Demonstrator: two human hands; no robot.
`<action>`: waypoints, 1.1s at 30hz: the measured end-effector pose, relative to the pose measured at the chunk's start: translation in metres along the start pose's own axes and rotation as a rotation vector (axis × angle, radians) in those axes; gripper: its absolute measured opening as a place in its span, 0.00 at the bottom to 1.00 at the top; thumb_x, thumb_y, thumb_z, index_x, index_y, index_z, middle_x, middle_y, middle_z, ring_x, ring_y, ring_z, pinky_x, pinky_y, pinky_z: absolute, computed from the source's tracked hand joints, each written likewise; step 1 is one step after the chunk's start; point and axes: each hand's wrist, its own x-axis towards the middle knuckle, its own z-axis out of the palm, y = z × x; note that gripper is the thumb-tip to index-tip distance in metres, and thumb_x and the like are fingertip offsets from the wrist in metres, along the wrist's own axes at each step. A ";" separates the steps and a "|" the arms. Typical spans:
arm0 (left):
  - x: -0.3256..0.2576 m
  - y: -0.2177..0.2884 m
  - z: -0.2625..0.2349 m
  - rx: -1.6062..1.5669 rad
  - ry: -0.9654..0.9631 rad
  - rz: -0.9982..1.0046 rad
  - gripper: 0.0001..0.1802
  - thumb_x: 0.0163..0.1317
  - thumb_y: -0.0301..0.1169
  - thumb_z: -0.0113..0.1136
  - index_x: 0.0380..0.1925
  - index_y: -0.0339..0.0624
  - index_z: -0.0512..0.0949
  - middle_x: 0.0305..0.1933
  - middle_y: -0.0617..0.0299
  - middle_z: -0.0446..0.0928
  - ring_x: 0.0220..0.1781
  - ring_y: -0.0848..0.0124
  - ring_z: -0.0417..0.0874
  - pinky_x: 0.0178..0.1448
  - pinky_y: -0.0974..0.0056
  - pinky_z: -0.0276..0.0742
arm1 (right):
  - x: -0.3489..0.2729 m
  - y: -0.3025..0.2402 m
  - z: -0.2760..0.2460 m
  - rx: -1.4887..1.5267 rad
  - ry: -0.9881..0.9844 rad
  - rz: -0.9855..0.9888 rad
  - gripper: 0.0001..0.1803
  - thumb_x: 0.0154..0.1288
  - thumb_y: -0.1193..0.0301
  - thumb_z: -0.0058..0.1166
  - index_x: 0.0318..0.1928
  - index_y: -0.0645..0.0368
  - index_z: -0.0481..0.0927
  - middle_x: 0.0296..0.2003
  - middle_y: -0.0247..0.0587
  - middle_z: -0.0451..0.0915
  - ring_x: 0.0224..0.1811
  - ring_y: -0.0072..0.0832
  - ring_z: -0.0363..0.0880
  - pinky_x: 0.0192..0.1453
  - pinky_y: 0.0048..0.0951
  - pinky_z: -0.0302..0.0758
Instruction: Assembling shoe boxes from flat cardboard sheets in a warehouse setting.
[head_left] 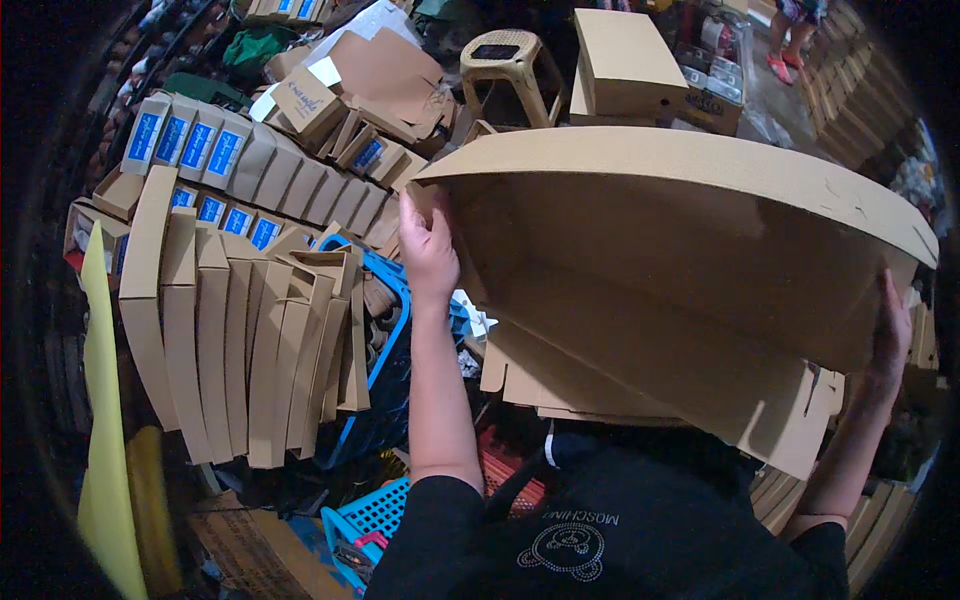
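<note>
I hold a large brown cardboard box point(680, 260), partly folded, up in front of my chest. My left hand point(427, 250) grips its left edge, fingers on the side flap. At the far right my right hand point(890, 330) presses against the box's right end. The box's open inside faces me, with loose flaps point(790, 420) hanging at its lower edge. Both forearms rise from my black shirt at the bottom of the view.
Stacks of folded brown boxes point(250, 340) stand at my left, with rows of blue-labelled boxes point(200, 145) behind. Blue plastic baskets point(385, 505) sit below my left arm. A beige stool point(508, 60) and more cartons point(625, 60) lie beyond. A yellow strip point(100, 430) runs along the left.
</note>
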 end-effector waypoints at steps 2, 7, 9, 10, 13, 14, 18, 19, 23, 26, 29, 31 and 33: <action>-0.001 0.009 0.003 0.117 0.019 0.014 0.20 0.79 0.32 0.50 0.64 0.32 0.67 0.58 0.52 0.79 0.59 0.67 0.78 0.65 0.62 0.71 | -0.003 -0.001 -0.002 0.017 0.010 -0.015 0.24 0.70 0.62 0.63 0.59 0.66 0.81 0.54 0.43 0.83 0.58 0.30 0.80 0.65 0.30 0.73; 0.002 0.005 -0.003 0.286 0.037 -0.001 0.19 0.78 0.31 0.50 0.63 0.30 0.66 0.56 0.50 0.80 0.58 0.66 0.79 0.63 0.62 0.72 | -0.010 -0.003 0.004 -0.108 0.152 -0.015 0.24 0.69 0.62 0.64 0.59 0.65 0.81 0.57 0.42 0.82 0.57 0.30 0.81 0.65 0.31 0.73; 0.005 0.003 -0.009 0.320 -0.017 0.050 0.18 0.78 0.29 0.49 0.62 0.30 0.67 0.55 0.49 0.80 0.57 0.65 0.79 0.62 0.62 0.72 | -0.020 -0.007 0.012 -0.043 0.125 0.016 0.25 0.69 0.62 0.64 0.60 0.65 0.81 0.59 0.42 0.81 0.58 0.30 0.80 0.67 0.31 0.72; 0.005 0.003 -0.010 0.321 -0.017 0.050 0.18 0.78 0.29 0.49 0.62 0.30 0.67 0.55 0.49 0.80 0.57 0.65 0.79 0.62 0.62 0.72 | -0.023 -0.008 0.015 0.021 0.099 0.048 0.26 0.69 0.62 0.64 0.61 0.65 0.80 0.61 0.41 0.80 0.58 0.30 0.80 0.69 0.31 0.70; 0.006 0.002 -0.012 0.239 -0.064 0.021 0.18 0.77 0.26 0.47 0.64 0.31 0.66 0.55 0.51 0.80 0.57 0.66 0.80 0.61 0.62 0.73 | -0.028 -0.007 0.020 -0.037 0.184 -0.004 0.27 0.69 0.63 0.64 0.63 0.66 0.78 0.61 0.43 0.80 0.59 0.31 0.80 0.70 0.33 0.69; 0.006 0.001 -0.012 0.083 -0.074 -0.033 0.18 0.77 0.26 0.47 0.63 0.31 0.68 0.55 0.53 0.80 0.56 0.68 0.80 0.60 0.63 0.74 | -0.024 -0.007 0.014 -0.038 0.187 -0.004 0.27 0.69 0.63 0.64 0.63 0.66 0.78 0.61 0.43 0.80 0.59 0.31 0.80 0.70 0.33 0.69; 0.006 -0.001 -0.016 -0.134 -0.054 -0.119 0.16 0.77 0.26 0.50 0.61 0.31 0.72 0.55 0.56 0.81 0.52 0.72 0.81 0.55 0.68 0.75 | -0.016 0.000 -0.006 -0.010 0.095 0.020 0.29 0.69 0.60 0.64 0.63 0.66 0.76 0.56 0.45 0.81 0.57 0.33 0.80 0.62 0.33 0.76; 0.006 -0.002 -0.016 -0.136 -0.055 -0.120 0.16 0.77 0.26 0.50 0.61 0.31 0.72 0.55 0.56 0.81 0.52 0.72 0.81 0.55 0.68 0.75 | -0.018 0.001 -0.007 0.029 0.040 0.002 0.26 0.70 0.63 0.62 0.62 0.65 0.76 0.57 0.46 0.81 0.59 0.34 0.79 0.64 0.34 0.75; 0.004 0.002 -0.012 0.051 0.014 -0.129 0.18 0.77 0.29 0.52 0.61 0.30 0.72 0.55 0.56 0.81 0.53 0.72 0.82 0.56 0.68 0.75 | -0.028 -0.010 0.008 0.051 0.074 0.012 0.26 0.70 0.62 0.62 0.62 0.64 0.76 0.57 0.45 0.81 0.58 0.34 0.80 0.64 0.33 0.75; -0.003 0.003 -0.003 0.191 0.013 -0.096 0.21 0.78 0.31 0.52 0.64 0.29 0.69 0.57 0.53 0.80 0.57 0.68 0.80 0.60 0.65 0.74 | -0.034 -0.015 0.027 -0.048 0.173 0.062 0.27 0.70 0.61 0.62 0.64 0.63 0.76 0.57 0.45 0.80 0.59 0.34 0.79 0.65 0.34 0.74; -0.014 -0.008 -0.008 0.236 -0.074 -0.082 0.30 0.77 0.33 0.51 0.73 0.32 0.57 0.64 0.47 0.75 0.65 0.60 0.76 0.69 0.60 0.68 | -0.047 -0.016 0.039 -0.005 0.064 -0.048 0.28 0.71 0.59 0.61 0.64 0.64 0.76 0.59 0.44 0.78 0.62 0.33 0.77 0.67 0.34 0.71; -0.022 -0.026 -0.019 0.274 -0.254 -0.169 0.37 0.75 0.33 0.53 0.78 0.37 0.49 0.68 0.45 0.72 0.69 0.59 0.73 0.72 0.60 0.65 | -0.055 -0.018 0.056 -0.104 0.088 -0.126 0.28 0.72 0.58 0.58 0.65 0.62 0.76 0.61 0.44 0.77 0.64 0.32 0.75 0.69 0.34 0.69; -0.023 -0.017 -0.013 0.322 -0.326 -0.162 0.43 0.73 0.33 0.57 0.80 0.40 0.44 0.69 0.45 0.71 0.68 0.59 0.74 0.71 0.60 0.69 | -0.050 -0.020 0.055 -0.082 0.094 -0.061 0.27 0.73 0.57 0.57 0.65 0.62 0.77 0.61 0.44 0.77 0.64 0.32 0.75 0.70 0.34 0.68</action>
